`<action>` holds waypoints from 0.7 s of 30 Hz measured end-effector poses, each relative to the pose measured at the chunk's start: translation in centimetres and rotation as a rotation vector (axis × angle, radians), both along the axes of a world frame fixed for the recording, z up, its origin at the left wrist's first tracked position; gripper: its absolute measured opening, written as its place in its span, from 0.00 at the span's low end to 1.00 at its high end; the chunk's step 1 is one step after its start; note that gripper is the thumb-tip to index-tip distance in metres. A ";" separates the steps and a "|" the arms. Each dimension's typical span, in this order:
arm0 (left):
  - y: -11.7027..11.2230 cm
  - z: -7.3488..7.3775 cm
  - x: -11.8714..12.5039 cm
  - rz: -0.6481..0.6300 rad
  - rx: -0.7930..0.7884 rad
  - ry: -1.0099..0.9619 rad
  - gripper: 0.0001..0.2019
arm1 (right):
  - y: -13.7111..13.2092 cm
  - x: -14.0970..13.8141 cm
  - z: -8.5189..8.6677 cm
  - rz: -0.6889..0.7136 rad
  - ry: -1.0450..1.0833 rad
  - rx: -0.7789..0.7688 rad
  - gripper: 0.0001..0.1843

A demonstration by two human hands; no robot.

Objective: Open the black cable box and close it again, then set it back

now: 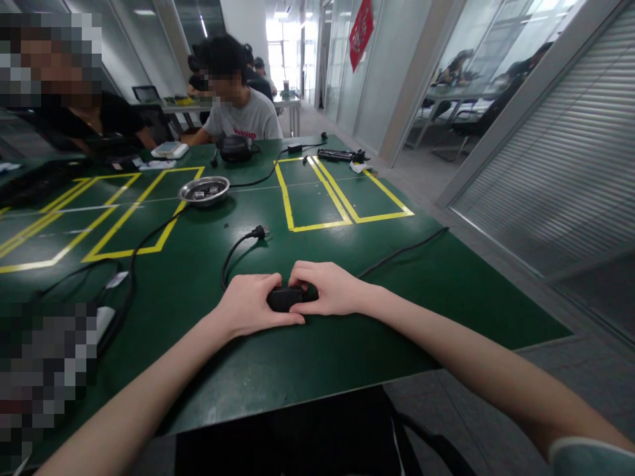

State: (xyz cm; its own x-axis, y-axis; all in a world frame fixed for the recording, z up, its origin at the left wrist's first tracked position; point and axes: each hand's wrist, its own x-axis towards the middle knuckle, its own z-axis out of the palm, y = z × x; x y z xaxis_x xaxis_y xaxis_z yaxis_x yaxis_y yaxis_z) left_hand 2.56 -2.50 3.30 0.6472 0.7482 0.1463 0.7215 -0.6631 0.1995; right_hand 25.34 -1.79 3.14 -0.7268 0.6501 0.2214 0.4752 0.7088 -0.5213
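A black power adapter [284,299] lies low over the green tabletop, close to the front edge. Its left end is in my left hand [245,304], thumb and fingers curled around it. My right hand [328,288] pinches the right end, where a cord seems to join. The undersides of both hands' fingers are partly hidden. From behind my left hand a short black cord curves up to a two-pin plug [258,232], resting on the table. A thin black cable [401,252] runs from my right hand toward the table's right edge.
Beyond my hands stand a metal bowl [204,191] with small metal parts and a folded black tripod-like item [342,155]. Yellow tape rectangles [320,226] mark the green table [476,304]. Another black cable [133,277] crosses at left. People sit across the table.
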 end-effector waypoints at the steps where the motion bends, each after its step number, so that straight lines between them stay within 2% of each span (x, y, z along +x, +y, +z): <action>1: 0.1 0.1 -0.1 0.019 -0.008 0.012 0.34 | -0.1 -0.1 0.0 -0.003 -0.015 0.017 0.17; 4: 0.2 0.0 -0.3 0.057 0.003 0.037 0.35 | -0.2 -0.3 0.2 -0.058 -0.103 0.019 0.20; 9: 0.4 -0.8 -0.5 0.022 0.087 0.037 0.35 | -0.2 -0.5 0.2 -0.061 -0.251 0.001 0.15; 14: 0.6 -1.5 -0.3 -0.059 0.206 -0.009 0.36 | -0.1 -0.2 -0.5 -0.013 -0.195 0.066 0.16; 21: 0.6 -1.1 -0.3 -0.069 0.258 -0.084 0.35 | 0.5 0.7 -0.8 0.017 -0.132 0.247 0.13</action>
